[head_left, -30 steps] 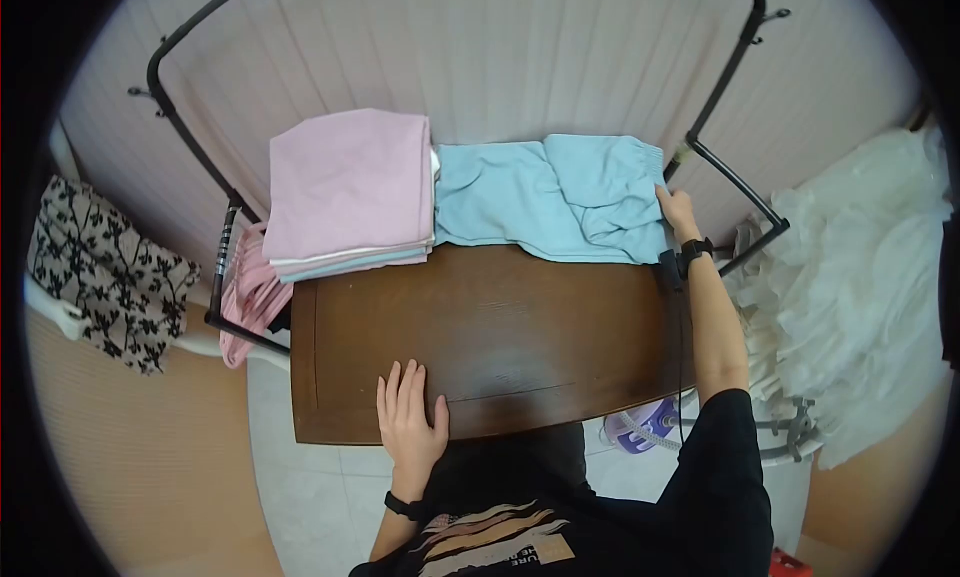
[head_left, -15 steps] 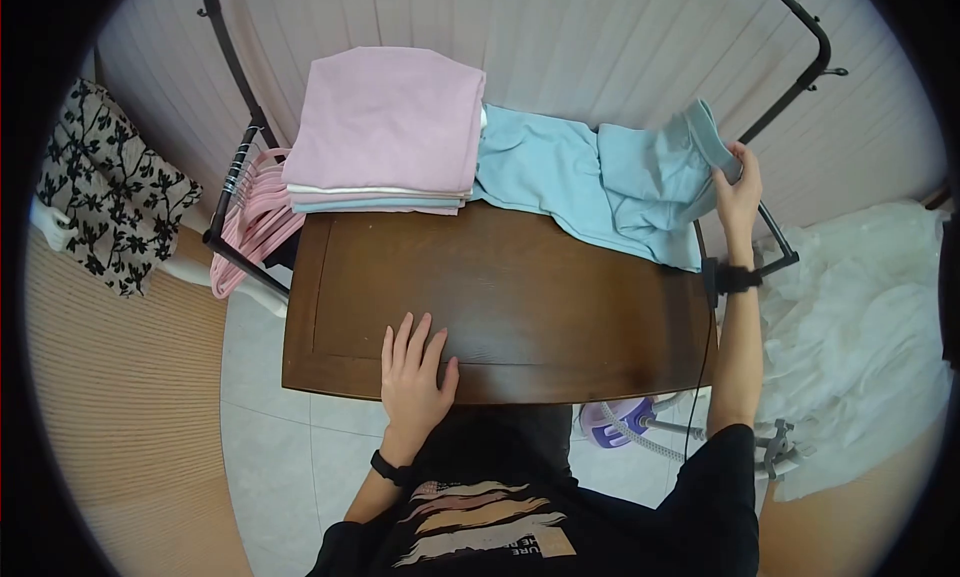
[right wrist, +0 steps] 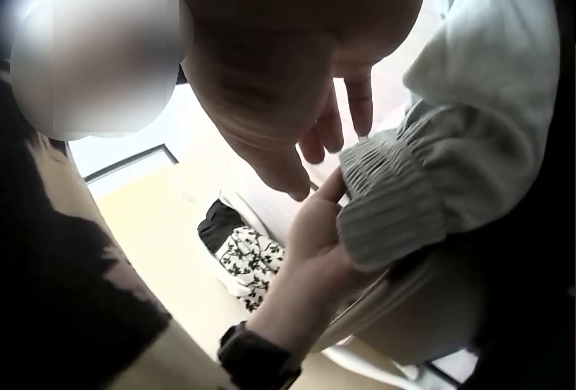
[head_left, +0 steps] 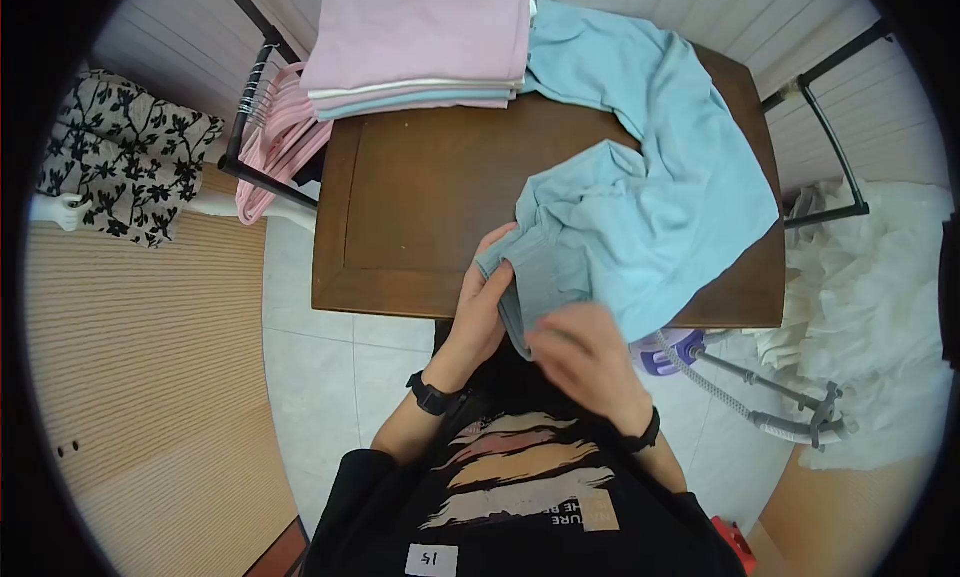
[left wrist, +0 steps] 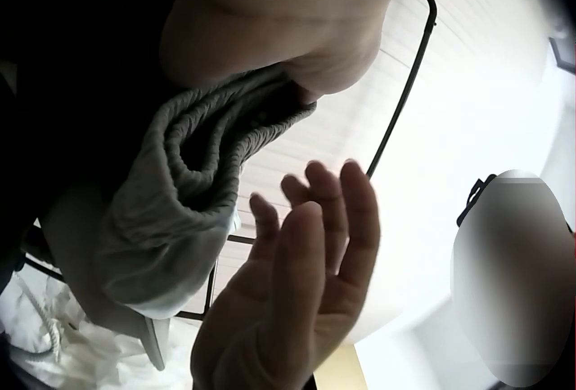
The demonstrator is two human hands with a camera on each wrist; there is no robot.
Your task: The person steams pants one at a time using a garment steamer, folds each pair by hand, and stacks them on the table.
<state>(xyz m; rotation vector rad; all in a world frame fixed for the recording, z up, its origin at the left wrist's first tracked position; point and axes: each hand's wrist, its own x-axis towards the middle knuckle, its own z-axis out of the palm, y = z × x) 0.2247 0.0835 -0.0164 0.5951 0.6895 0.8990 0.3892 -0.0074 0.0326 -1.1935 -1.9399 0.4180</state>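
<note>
Light blue trousers [head_left: 680, 192] lie across the right side of the brown table [head_left: 420, 197], their near end pulled over the front edge. At that end my left hand [head_left: 485, 297] grips the gathered elastic waistband [left wrist: 193, 151], thumb on top of the cloth. My right hand [head_left: 585, 362], blurred by motion, is just right of the waistband. In the left wrist view its fingers [left wrist: 360, 219] are loosely bent with nothing between them. The right wrist view shows the ribbed waistband close beside my left wrist.
A stack of folded clothes [head_left: 420, 37], pink on top, sits at the table's back left. Pink hangers [head_left: 275, 147] hang on a black rack [head_left: 265, 172] at left. To the right are a purple steamer [head_left: 665, 355] and white ruffled fabric [head_left: 880, 317].
My right hand has lifted the waistband end from the table's back right and brought it to the front edge. My left hand has left the tabletop and now holds it; the right has let go.
</note>
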